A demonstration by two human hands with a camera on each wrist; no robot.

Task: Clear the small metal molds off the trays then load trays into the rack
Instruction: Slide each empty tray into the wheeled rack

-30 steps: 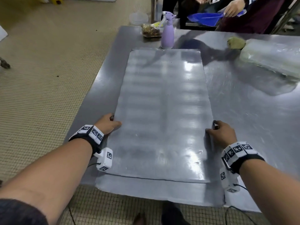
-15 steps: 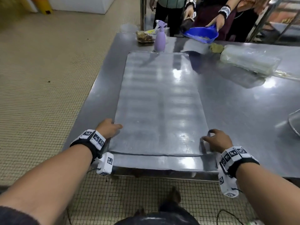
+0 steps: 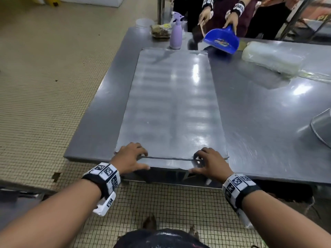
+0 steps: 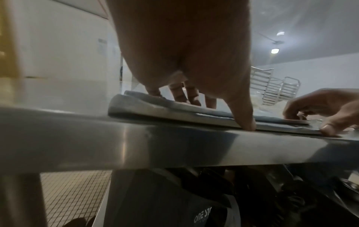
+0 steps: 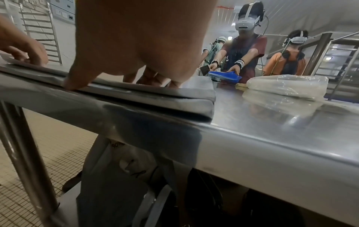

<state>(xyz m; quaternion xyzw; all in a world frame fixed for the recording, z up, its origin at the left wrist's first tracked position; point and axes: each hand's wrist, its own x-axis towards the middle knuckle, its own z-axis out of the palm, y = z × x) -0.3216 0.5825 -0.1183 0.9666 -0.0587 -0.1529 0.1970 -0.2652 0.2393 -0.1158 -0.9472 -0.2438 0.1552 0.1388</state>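
Observation:
Two flat metal trays lie stacked on the steel table (image 3: 268,122). The top tray (image 3: 172,104) is bare, with no molds on it that I can see. The lower tray (image 3: 170,164) shows as a narrow strip at the near edge. My left hand (image 3: 131,156) and right hand (image 3: 209,161) sit at the near end. On each hand, bent fingers press on the top tray and the thumb sits against the lower tray's near edge. In the left wrist view my thumb tip (image 4: 246,124) touches that edge. A tray rack (image 4: 279,90) stands at the back of the room.
A purple spray bottle (image 3: 176,35) and a food tub (image 3: 160,32) stand at the table's far end. Another person holds a blue scoop (image 3: 222,40) there. A filled plastic bag (image 3: 272,59) lies at the right back. A metal bowl (image 3: 322,127) sits at the right edge.
Both hands left the top tray's side edges and came to the near end. The stack slid away from me, so the lower tray overhangs the table much less.

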